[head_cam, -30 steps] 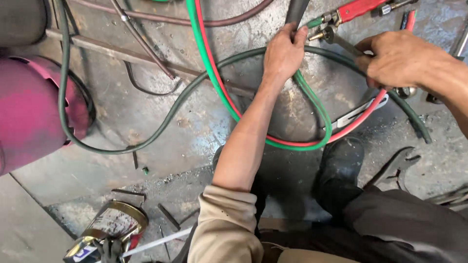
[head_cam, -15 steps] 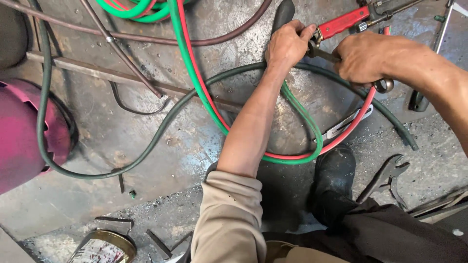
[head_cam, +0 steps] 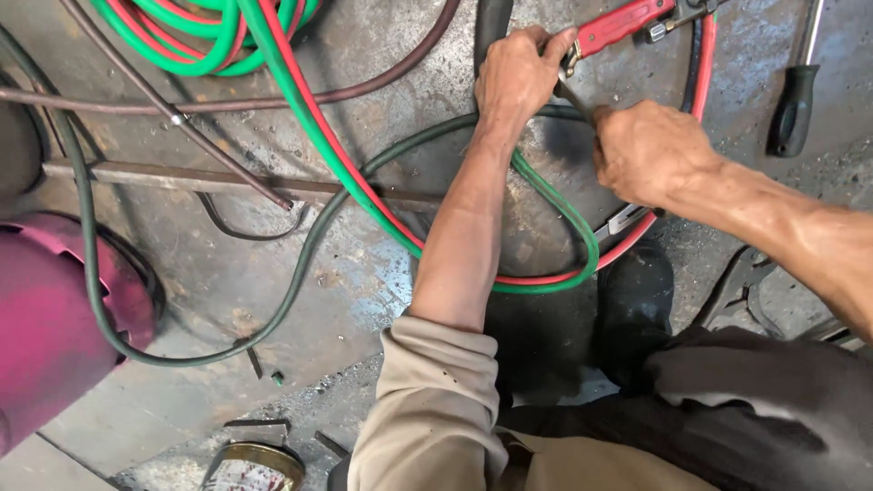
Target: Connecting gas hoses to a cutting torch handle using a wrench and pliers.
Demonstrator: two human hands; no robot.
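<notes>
My left hand (head_cam: 516, 77) is closed around the end of a thick black hose (head_cam: 492, 25) at the top centre, right beside a red-handled tool (head_cam: 626, 24). Just to its right, my right hand (head_cam: 649, 155) grips a slim grey metal tool (head_cam: 574, 97). The tool's tip reaches up to the spot under my left fingers, and its other end (head_cam: 624, 219) sticks out below my fist. The joint between hose and tool is hidden by my fingers.
Paired green and red hoses (head_cam: 364, 186) loop across the stained metal floor, with a dark green hose (head_cam: 300, 264) beneath. A magenta gas cylinder (head_cam: 45, 327) lies at left. A black-handled screwdriver (head_cam: 797, 107), a flat steel bar (head_cam: 182, 175), a tin can (head_cam: 260, 464) and my black shoe (head_cam: 632, 309) are nearby.
The view has tilted, so everything sits lower and further left in frame. My right hand has come in closer to my left hand, which keeps its hold on the black hose.
</notes>
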